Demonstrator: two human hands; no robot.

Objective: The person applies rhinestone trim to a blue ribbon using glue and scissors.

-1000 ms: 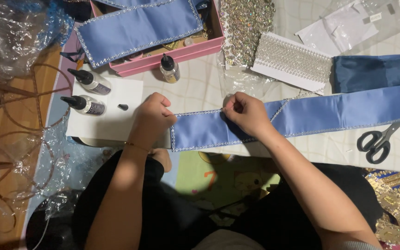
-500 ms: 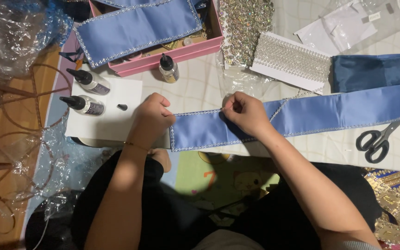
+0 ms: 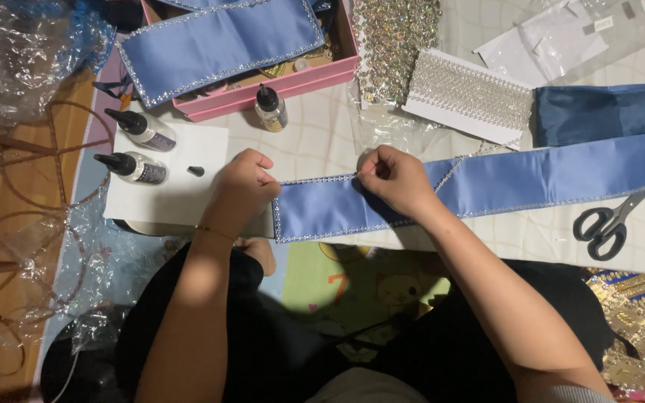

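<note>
Both hands pinching rhinestone trim along a blue ribbon's top edge

The left hand [image 3: 242,185] and right hand [image 3: 396,177] hide their fingertips; the blue ribbon [image 3: 531,177] runs lengthwise rightward from both pinches, cut off at the frame, on the table [image 3: 315,145].

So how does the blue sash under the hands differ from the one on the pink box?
The sash on the table lies stretched out long, pressed by the left hand and pinched by the right hand; the sash on the pink box is untouched and lies tilted. Its sparkly trim looks complete, while the table sash's top edge is only part trimmed. Both are blue satin.
</note>
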